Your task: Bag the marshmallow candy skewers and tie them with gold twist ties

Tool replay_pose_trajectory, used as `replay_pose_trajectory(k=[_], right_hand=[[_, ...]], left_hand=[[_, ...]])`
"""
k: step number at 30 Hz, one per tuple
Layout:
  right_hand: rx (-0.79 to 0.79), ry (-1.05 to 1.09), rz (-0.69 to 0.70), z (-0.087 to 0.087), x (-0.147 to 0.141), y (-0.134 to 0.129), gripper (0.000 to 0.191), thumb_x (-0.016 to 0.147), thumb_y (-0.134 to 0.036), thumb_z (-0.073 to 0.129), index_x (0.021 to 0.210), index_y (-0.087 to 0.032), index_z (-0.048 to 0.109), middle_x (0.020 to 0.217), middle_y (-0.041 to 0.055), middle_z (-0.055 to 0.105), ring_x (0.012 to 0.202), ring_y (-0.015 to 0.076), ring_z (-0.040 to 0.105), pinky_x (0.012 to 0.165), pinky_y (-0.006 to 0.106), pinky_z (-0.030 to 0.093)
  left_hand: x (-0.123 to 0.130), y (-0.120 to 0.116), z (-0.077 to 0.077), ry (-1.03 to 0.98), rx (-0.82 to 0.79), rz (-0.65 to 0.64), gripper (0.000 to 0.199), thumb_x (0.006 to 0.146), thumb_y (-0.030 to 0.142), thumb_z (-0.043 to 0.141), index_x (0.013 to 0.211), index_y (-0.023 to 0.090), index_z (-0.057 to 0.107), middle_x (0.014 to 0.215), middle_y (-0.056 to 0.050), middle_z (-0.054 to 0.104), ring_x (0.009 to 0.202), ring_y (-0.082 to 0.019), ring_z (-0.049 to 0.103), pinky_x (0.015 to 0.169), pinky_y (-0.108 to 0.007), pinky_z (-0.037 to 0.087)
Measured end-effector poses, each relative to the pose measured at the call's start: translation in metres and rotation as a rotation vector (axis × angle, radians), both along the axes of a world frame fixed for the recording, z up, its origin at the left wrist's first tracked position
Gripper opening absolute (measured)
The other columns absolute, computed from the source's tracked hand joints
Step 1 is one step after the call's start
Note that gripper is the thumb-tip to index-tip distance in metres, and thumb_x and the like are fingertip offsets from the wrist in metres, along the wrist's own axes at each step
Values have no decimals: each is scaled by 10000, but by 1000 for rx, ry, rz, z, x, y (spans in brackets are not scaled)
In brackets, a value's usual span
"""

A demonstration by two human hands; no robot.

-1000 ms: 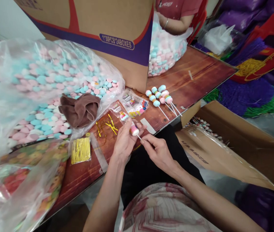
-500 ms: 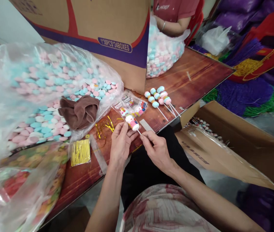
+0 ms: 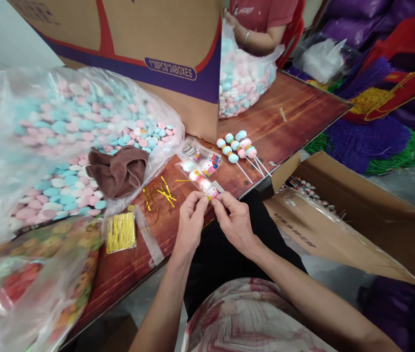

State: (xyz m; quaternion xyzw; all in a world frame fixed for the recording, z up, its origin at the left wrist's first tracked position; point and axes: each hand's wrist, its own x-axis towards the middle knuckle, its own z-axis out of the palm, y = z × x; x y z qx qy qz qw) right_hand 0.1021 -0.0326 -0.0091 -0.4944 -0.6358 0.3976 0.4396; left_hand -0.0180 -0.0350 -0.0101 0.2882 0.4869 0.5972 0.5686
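Wrapper (image 3: 199, 177) in left grip (image 3: 192, 218) and right grip (image 3: 234, 220), stick hidden

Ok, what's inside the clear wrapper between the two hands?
Through the clear wrapper, a stack of pale blue, white and pinkish pieces shows. The left hand and right hand pinch the wrapper's near end, covering what lies there; no stick shows inside it.

tall carton (image 3: 137, 44) reads "1*30pcs*24boxes", red shirt (image 3: 262, 17) "mickey", open carton (image 3: 334, 242) chinese characters.
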Motion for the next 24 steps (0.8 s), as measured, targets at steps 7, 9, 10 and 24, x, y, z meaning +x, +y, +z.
replay_pose_trajectory(k=[7,9,10,24], right_hand=[[-45,45,25,-2,-4,-3,197,954,-293,492,846,-182,614,614,-29,499,534,103,451,541,220,381],[-53,48,51,0,-5,-6,199,957,-289,487,869,-177,627,640,-20,521,554,106,463,560,225,387],[-58,50,76,1,-5,-7,195,957,-285,488,885,-176,633,667,-13,540,573,108,473,575,227,391],[-269,245,189,13,3,-5,264,901,-280,532,654,-187,524,602,-30,482,584,113,442,584,242,369]], left_hand=[[5,-2,4,-153,-35,86,266,804,408,702,867,166,611,903,-31,672,870,-152,655,810,-275,529],[7,1,5,-136,-45,74,299,816,429,691,922,163,604,929,-44,683,883,-160,666,815,-280,528],[8,2,6,-124,-49,62,299,814,417,698,934,160,601,923,-48,689,883,-164,672,819,-284,527],[7,-4,11,-213,-71,-23,256,792,375,724,878,139,672,824,-82,727,822,-202,691,759,-311,520]])
